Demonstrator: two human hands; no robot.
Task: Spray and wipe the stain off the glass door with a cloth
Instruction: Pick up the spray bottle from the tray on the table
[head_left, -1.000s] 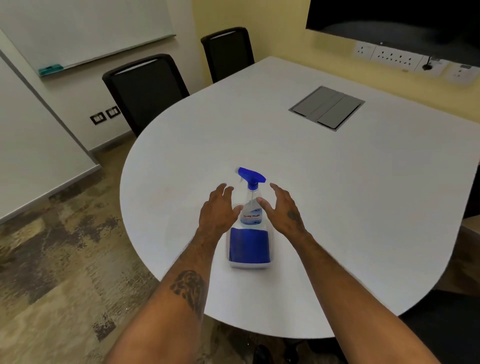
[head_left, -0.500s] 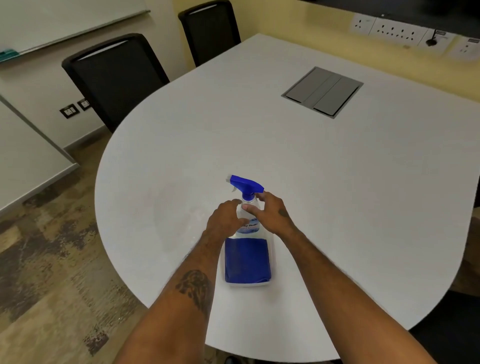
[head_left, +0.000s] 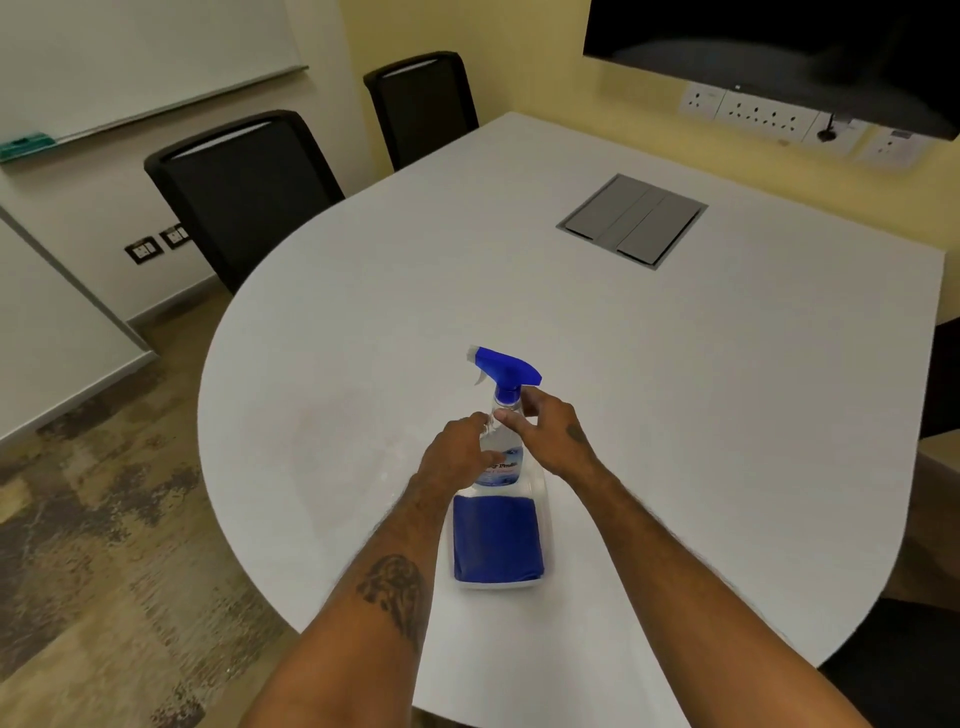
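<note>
A clear spray bottle (head_left: 498, 535) with a blue trigger head (head_left: 506, 366) and a blue lower half stands upright on the white table (head_left: 675, 389), near its rounded front edge. My left hand (head_left: 457, 457) wraps the bottle's left shoulder, with the thumb across the label. My right hand (head_left: 553, 436) holds the neck just under the trigger, one finger lying across the front. I see no separate cloth. No stain is visible.
Two black chairs (head_left: 244, 192) (head_left: 423, 104) stand at the table's far left. A grey hatch (head_left: 631, 221) is set into the tabletop. Wall sockets (head_left: 753, 111) and a dark screen (head_left: 779, 47) are at the back right. A pale metal-framed panel (head_left: 52, 338) stands left, above patterned carpet (head_left: 93, 519).
A second ago both hands hovered open on either side of the bottle. They have since closed in onto its shoulder and neck. The bottle stays on the table.
</note>
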